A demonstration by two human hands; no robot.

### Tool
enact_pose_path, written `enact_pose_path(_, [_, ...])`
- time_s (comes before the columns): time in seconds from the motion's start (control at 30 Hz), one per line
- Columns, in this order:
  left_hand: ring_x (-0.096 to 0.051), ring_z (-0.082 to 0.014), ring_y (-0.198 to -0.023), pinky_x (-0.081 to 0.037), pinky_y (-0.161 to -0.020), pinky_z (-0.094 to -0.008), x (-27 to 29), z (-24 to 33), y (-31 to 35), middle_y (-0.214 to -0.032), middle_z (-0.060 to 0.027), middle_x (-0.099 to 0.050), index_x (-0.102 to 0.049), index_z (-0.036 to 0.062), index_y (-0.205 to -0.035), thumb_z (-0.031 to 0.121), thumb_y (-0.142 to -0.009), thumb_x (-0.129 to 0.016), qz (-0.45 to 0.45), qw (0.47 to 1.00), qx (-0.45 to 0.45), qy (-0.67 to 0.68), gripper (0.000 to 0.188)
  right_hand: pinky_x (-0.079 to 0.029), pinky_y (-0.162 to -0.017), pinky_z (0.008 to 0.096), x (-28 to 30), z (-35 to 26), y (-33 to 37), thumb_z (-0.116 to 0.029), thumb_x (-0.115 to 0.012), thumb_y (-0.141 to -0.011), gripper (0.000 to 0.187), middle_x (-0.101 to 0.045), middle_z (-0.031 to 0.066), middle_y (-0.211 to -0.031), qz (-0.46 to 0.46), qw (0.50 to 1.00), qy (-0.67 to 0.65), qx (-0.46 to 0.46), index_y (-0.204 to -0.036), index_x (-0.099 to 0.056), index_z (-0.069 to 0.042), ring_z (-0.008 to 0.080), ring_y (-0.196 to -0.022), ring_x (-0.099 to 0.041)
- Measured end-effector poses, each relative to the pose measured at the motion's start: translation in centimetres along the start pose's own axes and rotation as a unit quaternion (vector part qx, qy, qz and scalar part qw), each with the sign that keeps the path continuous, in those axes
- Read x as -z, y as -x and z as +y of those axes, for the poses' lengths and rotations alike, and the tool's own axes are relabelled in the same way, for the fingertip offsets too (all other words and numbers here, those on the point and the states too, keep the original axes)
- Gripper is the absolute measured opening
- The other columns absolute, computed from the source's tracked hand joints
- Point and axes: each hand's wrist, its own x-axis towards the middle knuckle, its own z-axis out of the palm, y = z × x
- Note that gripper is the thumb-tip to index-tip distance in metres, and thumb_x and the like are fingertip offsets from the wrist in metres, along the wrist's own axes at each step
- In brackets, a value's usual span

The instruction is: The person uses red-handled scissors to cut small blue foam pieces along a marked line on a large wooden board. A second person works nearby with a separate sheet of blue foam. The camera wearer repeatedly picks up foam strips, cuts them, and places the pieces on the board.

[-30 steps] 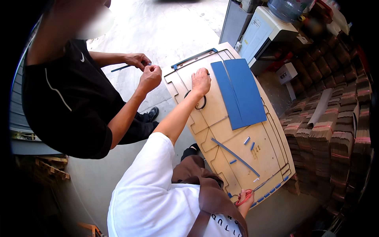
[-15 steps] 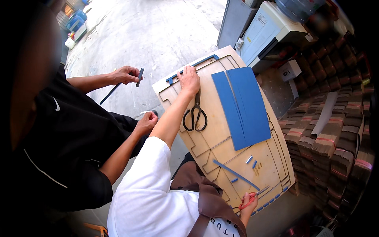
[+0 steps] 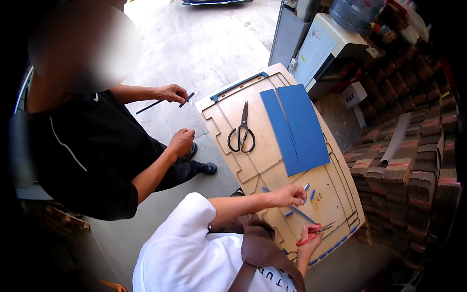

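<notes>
Basically, the right hand [image 3: 310, 244] grips a pair of red-handled metal scissors [image 3: 324, 228], blades slightly parted and pointing away over the counter's corner. Left hand [image 3: 287, 196] hangs above the counter with thumb and fingers drawn together; a tiny pale-blue bit seems to show at the fingertips, but can't tell if it's pinched.

Under the left wrist lies a long narrow blue strip [image 3: 302, 215], flat on the light wooden counter [image 3: 262, 151] with dark grooves. A short blue block [image 3: 312, 194] sits just beyond the fingertips, a small blue offcut [image 3: 289, 214] beside the strip. More short blue pieces [image 3: 331, 249] line the near right edge.

Step in hand looks like handling small blue pieces between cuts; the next move probably calls for a firm pinch on one piece, with left fingers clear of the blades.

Farther out: black-handled scissors [image 3: 243, 126] lying loose, a flat blue sheet [image 3: 309, 134] with a long slit. Off to the left, a co-worker in black [image 3: 87, 151] holds dark thin strips [image 3: 150, 106] in one hand.
</notes>
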Motion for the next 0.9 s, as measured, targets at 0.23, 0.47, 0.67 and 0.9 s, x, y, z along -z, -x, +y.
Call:
enact_pose_path(0.23, [-0.055, -0.0063, -0.075, -0.046, -0.068, -0.0226, -13.7, -5.9, 5.9, -0.079, 0.0020, -0.060, -0.056, 0.0036, -0.102, 0.007, -0.089, -0.064, -0.043, 0.997, 0.064, 0.026, 0.015, -0.047, -0.074, 0.0231, 5.4, 2.6, 7.6, 0.003, -0.066, -0.086, 0.025, -0.056, 0.0031, -0.085, 0.005, 0.999, -0.036, 0.012, -0.103, -0.047, -0.001, 0.0093, -0.076, -0.054])
enact_pose_path(0.47, [-0.059, -0.0055, -0.085, -0.048, -0.073, -0.0226, -21.6, -10.1, 9.4, -0.093, 0.0012, -0.063, -0.057, 0.0060, -0.105, 0.008, -0.094, -0.061, -0.061, 0.981, 0.181, 0.019, 0.012, -0.049, -0.061, 0.0281, 12.6, 8.2, 14.7, -0.007, -0.076, -0.080, 0.027, -0.064, 0.0066, -0.077, 0.068, 0.996, 0.046, 0.029, -0.093, -0.052, -0.004, 0.0133, -0.064, -0.060])
enact_pose_path(0.67, [-0.060, -0.0078, -0.082, -0.049, -0.075, -0.0231, -26.2, -13.3, 11.0, -0.093, 0.0001, -0.064, -0.061, 0.0048, -0.104, 0.010, -0.094, -0.061, -0.048, 0.963, 0.264, -0.034, 0.012, -0.051, -0.063, 0.0290, 17.0, 10.1, 19.1, -0.007, -0.075, -0.080, 0.029, -0.063, 0.0063, -0.078, 0.038, 0.999, 0.013, -0.001, -0.094, -0.050, -0.003, 0.0161, -0.067, -0.063])
enact_pose_path(0.9, [-0.062, -0.0115, -0.088, -0.051, -0.083, -0.0264, -27.4, -13.9, 11.6, -0.096, -0.0014, -0.065, -0.061, 0.0047, -0.106, 0.012, -0.094, -0.063, -0.013, 0.951, 0.308, 0.007, 0.015, -0.051, -0.066, 0.0303, 17.8, 10.9, 20.0, -0.005, -0.070, -0.082, 0.026, -0.064, 0.0076, -0.079, 0.042, 0.999, -0.013, -0.012, -0.097, -0.049, -0.003, 0.0181, -0.068, -0.063])
